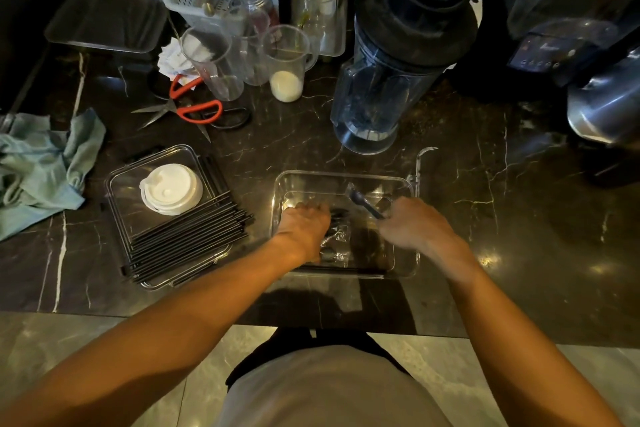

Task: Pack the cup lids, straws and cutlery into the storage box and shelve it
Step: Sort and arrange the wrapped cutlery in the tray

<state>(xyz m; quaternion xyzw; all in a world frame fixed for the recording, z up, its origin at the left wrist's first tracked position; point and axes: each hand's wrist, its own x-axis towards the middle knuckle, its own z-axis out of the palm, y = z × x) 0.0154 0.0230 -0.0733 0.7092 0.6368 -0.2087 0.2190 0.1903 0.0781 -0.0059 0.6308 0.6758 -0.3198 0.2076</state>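
While both forearms reach over the edge of the dark veined marble counter point(485, 204), the person is working inside the clear rectangular plastic storage box point(405, 184) that sits straight ahead of them. From the one head-worn view, the left hand point(304, 224) is down in the box, fingers curled over a bundle of black plastic cutlery in crinkled clear wrap point(337, 239); whether it grips the bundle or only presses it flat I cannot tell. The right hand point(412, 224) is closed around the handle of a dark plastic spoon point(362, 201), whose bowl points up and away over the box's far side.

Off to the left, well apart from the box, a clear flat lid tray point(117, 184) carries a stack of white round cup lids point(171, 189), and a sheaf of long black straws point(187, 236) lies across its near corner. Both sets are not yet packed.

By my reckoning the cutlery step is in hand and the job is early. Next the spoon wants laying down beside the bundle, low and flat, so room remains. Then a reach left for lids and straws, which look longer than the box is wide and may need angling.
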